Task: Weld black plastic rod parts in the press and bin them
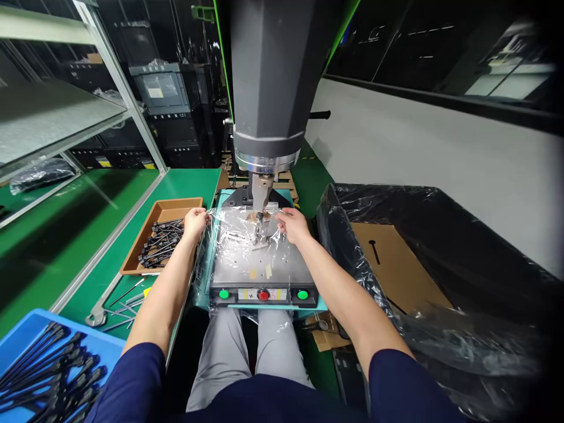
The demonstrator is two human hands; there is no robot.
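Observation:
A clear plastic sheet or bag [229, 235] is stretched between my two hands, above the metal bed of a machine. My left hand [196, 223] pinches its left upper edge, and my right hand [292, 224] pinches the right upper edge. Through the film I see the metal bed [229, 267] and a small fixture [259, 226] directly under the machine's tool head [262, 191]. The film hangs down over the front of the bed towards my knees. Whether anything lies inside it I cannot tell.
A brown tray [127, 265] of short black parts stands left, beside a wrench [97, 316] and metal rods [127, 311]. A blue bin [26, 320] holds long black parts. Green buttons [224, 294] and a red button [263, 295] front the machine. Right is a black-lined box [335, 235] containing cardboard [396, 264].

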